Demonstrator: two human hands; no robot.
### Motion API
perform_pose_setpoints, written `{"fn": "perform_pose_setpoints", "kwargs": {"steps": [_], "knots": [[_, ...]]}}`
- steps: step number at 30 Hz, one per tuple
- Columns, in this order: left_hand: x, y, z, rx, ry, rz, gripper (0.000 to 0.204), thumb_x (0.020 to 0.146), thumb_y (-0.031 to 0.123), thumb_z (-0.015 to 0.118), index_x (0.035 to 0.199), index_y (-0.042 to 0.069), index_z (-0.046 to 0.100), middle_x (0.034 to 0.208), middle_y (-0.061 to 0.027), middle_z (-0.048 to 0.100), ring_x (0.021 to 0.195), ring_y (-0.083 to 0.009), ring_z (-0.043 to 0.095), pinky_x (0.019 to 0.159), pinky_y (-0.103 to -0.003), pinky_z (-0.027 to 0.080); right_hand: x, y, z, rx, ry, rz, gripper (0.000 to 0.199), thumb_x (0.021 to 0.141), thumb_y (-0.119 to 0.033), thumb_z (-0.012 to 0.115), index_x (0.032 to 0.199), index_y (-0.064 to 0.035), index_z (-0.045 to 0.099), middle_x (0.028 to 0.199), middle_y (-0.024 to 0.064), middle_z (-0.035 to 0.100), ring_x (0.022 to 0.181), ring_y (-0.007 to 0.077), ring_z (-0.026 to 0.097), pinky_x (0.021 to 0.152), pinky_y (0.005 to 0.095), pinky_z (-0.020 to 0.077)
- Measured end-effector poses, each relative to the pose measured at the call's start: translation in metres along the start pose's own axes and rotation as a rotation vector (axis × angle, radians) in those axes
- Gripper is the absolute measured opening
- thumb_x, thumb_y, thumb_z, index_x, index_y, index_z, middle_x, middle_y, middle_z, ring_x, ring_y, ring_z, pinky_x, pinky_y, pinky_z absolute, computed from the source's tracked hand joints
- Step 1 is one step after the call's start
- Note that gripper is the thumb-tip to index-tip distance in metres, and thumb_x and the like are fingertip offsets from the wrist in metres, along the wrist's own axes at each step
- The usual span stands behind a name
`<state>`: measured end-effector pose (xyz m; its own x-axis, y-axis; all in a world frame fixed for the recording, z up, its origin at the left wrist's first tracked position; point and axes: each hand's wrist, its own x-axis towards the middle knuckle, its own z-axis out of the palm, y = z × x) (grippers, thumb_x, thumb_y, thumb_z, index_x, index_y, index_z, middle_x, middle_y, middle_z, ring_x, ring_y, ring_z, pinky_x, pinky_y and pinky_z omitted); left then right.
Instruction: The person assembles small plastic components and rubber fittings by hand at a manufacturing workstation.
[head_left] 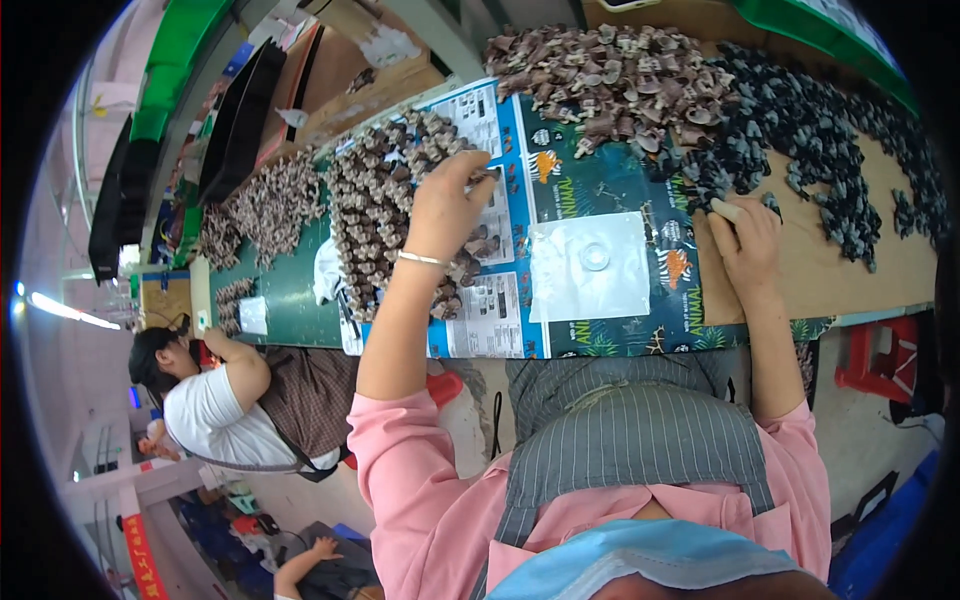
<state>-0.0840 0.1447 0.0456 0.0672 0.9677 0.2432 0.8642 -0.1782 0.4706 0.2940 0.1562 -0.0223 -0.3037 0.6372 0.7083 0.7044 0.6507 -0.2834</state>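
Left hand [447, 200] fingers pinch a brown toy figure [482, 176] beside the brown pile [385, 200]. Right hand [745, 235] fingers grip a dark figure [770, 203] on the desk [880, 270].

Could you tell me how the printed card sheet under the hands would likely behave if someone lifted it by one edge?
The printed card sheet looks thin and lies flat, so it would probably flex and sag. The brown figurine pile sits on it, so those would likely slide off. The left hand touches that pile.
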Motion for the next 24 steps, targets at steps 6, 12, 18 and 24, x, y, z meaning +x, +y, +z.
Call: {"fn": "perform_pose_setpoints", "kwargs": {"steps": [6, 12, 18, 24], "knots": [[0.012, -0.028, 0.006, 0.169, -0.097, -0.099, 0.026, 0.081, 0.012, 0.071, 0.106, 0.006, 0.067, 0.102, -0.0155, 0.065, 0.085, -0.0331, 0.065, 0.074, -0.040, 0.053, -0.005, 0.002, 0.000, 0.083, -0.010, 0.063, 0.015, 0.082, -0.014, 0.072, 0.095, -0.0095, 0.065, 0.091, 0.0018, 0.063, 0.086, 0.0206, 0.060, 0.078, 0.0341, 0.0397], [0.011, -0.013, 0.010, 0.406, 0.019, -0.027, 0.025, 0.083, 0.015, 0.070, 0.108, 0.012, 0.067, 0.107, -0.0095, 0.059, 0.090, -0.0316, 0.064, 0.074, -0.041, 0.054, -0.007, 0.005, -0.002, 0.079, -0.030, 0.075, 0.014, 0.080, -0.014, 0.072, 0.091, -0.0097, 0.064, 0.090, 0.0023, 0.062, 0.086, 0.0217, 0.060, 0.078, 0.0347, 0.0403], [0.023, 0.029, 0.032, 0.350, 0.121, 0.250, 0.025, 0.084, 0.016, 0.069, 0.109, 0.011, 0.065, 0.102, -0.0097, 0.063, 0.087, -0.0302, 0.064, 0.070, -0.039, 0.054, -0.003, 0.003, 0.000, 0.045, -0.085, 0.101, 0.014, 0.082, -0.014, 0.070, 0.094, -0.0092, 0.065, 0.092, 0.0030, 0.060, 0.085, 0.0236, 0.061, 0.076, 0.0353, 0.0432], [0.058, 0.048, 0.093, -0.003, -0.076, 0.001, 0.059, 0.083, 0.021, 0.072, 0.134, 0.001, 0.047, 0.111, -0.0238, 0.063, 0.095, -0.0412, 0.062, 0.080, -0.047, 0.051, -0.005, 0.001, 0.004, 0.221, 0.012, 0.168, 0.021, 0.086, -0.008, 0.065, 0.107, -0.0070, 0.065, 0.096, 0.0086, 0.061, 0.082, 0.0280, 0.062, 0.067, 0.0371, 0.0504]]}}
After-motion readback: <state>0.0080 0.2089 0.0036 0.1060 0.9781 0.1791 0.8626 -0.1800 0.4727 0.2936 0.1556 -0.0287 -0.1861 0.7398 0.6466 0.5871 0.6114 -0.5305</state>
